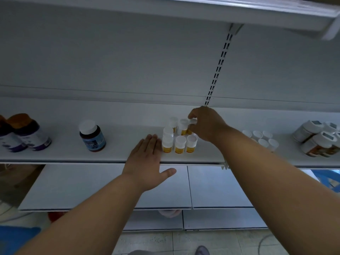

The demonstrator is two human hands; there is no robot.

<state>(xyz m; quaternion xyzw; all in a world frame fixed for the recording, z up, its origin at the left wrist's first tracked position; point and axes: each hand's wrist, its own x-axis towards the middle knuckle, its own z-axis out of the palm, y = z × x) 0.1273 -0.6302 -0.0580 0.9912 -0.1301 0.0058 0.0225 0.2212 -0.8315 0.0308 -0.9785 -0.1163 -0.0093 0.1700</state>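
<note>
Several small white-capped bottles with yellow labels (180, 144) stand in a tight cluster on the white shelf (121, 140). My right hand (206, 124) reaches over the back of the cluster, and its fingers curl round the cap of a rear bottle (192, 122). My left hand (147, 159) lies flat with straight fingers on the shelf's front edge. Its fingertips touch the left side of the cluster, and its thumb hangs below the edge.
A brown bottle with a blue label (93, 136) stands left of my hands. Purple-labelled bottles (27, 135) sit at the far left. Small white cups (263, 139) and lying jars (316, 138) are at the right. Lower shelves (220, 186) and another shelf overhead (239, 13) frame the space.
</note>
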